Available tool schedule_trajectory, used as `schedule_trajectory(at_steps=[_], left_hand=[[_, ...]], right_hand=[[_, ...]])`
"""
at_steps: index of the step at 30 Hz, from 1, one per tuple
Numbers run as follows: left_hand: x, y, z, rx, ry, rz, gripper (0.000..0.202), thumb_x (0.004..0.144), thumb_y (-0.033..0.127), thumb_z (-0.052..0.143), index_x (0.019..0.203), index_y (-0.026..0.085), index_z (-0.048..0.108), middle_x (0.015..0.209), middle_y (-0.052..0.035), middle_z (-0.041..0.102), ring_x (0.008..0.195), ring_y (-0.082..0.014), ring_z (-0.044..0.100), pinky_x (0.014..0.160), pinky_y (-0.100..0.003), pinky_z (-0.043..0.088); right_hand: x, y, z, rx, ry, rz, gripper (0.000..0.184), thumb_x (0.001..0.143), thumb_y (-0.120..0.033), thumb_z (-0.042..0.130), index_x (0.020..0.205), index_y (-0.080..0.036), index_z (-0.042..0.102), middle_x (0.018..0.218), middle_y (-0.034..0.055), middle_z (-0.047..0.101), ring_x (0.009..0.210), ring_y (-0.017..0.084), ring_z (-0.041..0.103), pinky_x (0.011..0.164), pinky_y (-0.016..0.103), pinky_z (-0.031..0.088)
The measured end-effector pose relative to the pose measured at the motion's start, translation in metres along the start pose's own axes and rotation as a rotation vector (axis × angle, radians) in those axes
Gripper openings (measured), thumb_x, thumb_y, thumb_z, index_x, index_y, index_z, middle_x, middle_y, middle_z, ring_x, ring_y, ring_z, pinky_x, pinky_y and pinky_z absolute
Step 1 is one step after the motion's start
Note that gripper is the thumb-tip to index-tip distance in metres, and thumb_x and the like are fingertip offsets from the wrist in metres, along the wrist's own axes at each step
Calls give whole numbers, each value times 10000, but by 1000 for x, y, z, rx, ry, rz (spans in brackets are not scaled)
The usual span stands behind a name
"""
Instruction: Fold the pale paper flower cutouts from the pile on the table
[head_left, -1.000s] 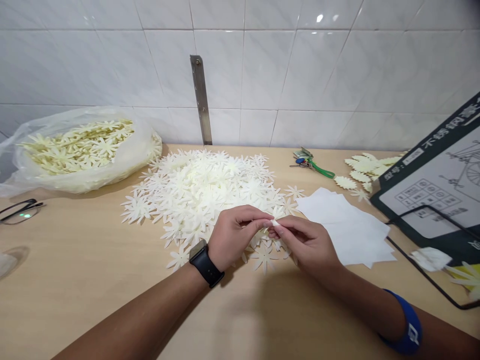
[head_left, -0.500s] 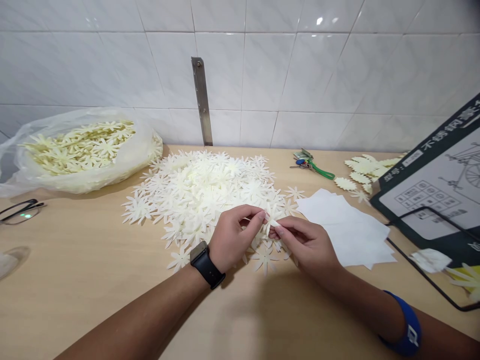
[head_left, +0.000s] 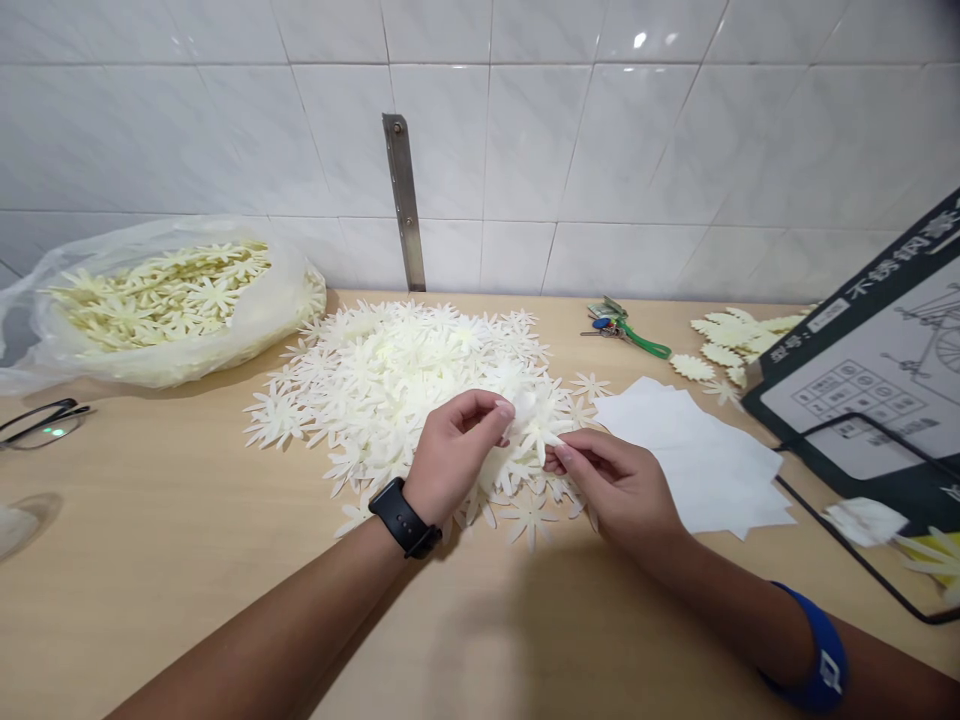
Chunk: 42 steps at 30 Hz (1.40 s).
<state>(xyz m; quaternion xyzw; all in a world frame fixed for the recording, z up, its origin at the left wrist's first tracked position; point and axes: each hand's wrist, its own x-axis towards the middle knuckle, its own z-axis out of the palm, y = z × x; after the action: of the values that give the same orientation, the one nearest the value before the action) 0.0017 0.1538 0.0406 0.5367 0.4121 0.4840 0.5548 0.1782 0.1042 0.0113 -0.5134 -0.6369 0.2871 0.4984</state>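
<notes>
A wide pile of white flower-shaped cutouts (head_left: 405,375) lies on the wooden table (head_left: 187,540). My left hand (head_left: 454,455), with a black watch on the wrist, pinches one edge of a white flower cutout (head_left: 536,420) just above the pile's near right side. My right hand (head_left: 619,485) pinches the other edge of the same cutout with thumb and forefinger. The two hands are a short way apart, with the cutout spread between them.
A clear plastic bag (head_left: 161,305) full of yellowish flower cutouts sits at the back left. White paper sheets (head_left: 694,455) lie right of my hands. Keys on a green strap (head_left: 626,330), leaf cutouts (head_left: 731,340), a dark printed board (head_left: 874,365) and glasses (head_left: 37,422) lie around.
My hands have drawn apart: the left moved up and left, and the small pinched piece has opened out into a flower cutout between them.
</notes>
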Motion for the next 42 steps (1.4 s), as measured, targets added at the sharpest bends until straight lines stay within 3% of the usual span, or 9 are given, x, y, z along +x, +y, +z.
schedule_trajectory(at_steps=[6,10,14,16,19,22,27,33,42], left_hand=[[11,-4,-10,-126,142,-49,216,748,268,693,894,163,574,678,26,604,680,-99,586,768,-292,547],[12,-6,-12,-75,120,-40,384,721,261,721,1062,185,564,750,39,589,713,-94,583,752,-260,522],[11,-7,-13,106,113,-1,329,759,332,698,1035,185,595,675,46,530,633,-96,532,647,-226,463],[11,-6,-13,244,155,72,316,778,348,682,1043,194,603,734,20,555,674,-118,545,661,-248,465],[7,-4,-12,471,248,312,363,778,294,693,1121,223,596,1065,-53,610,944,-187,574,823,-318,475],[-1,0,-6,562,147,494,157,836,243,634,987,214,668,1050,-61,647,985,-199,583,859,-326,471],[-12,-2,6,375,-141,380,85,821,216,668,851,201,745,875,-41,703,811,-152,640,731,-250,506],[-12,-3,9,248,-142,219,85,786,204,690,727,201,752,816,-42,733,789,-172,661,706,-262,512],[-10,-1,8,220,-148,180,119,784,183,676,694,192,754,799,-43,731,780,-168,652,737,-262,503]], right_hand=[[1,3,0,38,22,16,152,890,-307,614,818,-200,696,771,45,693,748,189,635,668,290,522],[0,3,0,34,35,19,164,888,-319,617,808,-202,700,768,47,693,743,197,643,670,304,528],[0,5,1,42,40,12,152,885,-316,622,811,-210,701,769,42,694,743,195,648,674,300,532],[0,5,1,38,42,8,156,887,-313,619,805,-208,700,764,44,693,740,195,646,666,299,532],[0,4,1,39,47,13,163,887,-317,620,801,-205,704,763,47,696,737,196,646,661,300,532],[-1,5,1,37,43,15,158,884,-316,626,801,-209,707,764,43,704,737,194,650,666,297,531],[-1,3,0,21,8,-48,148,890,-297,612,815,-220,714,758,34,711,712,190,654,647,294,531],[1,0,-1,-17,-10,-102,169,892,-275,591,780,-220,704,723,31,701,678,186,643,617,289,525],[2,-2,-1,-44,-21,-134,153,889,-246,586,781,-212,690,713,26,689,662,174,622,613,275,502]])
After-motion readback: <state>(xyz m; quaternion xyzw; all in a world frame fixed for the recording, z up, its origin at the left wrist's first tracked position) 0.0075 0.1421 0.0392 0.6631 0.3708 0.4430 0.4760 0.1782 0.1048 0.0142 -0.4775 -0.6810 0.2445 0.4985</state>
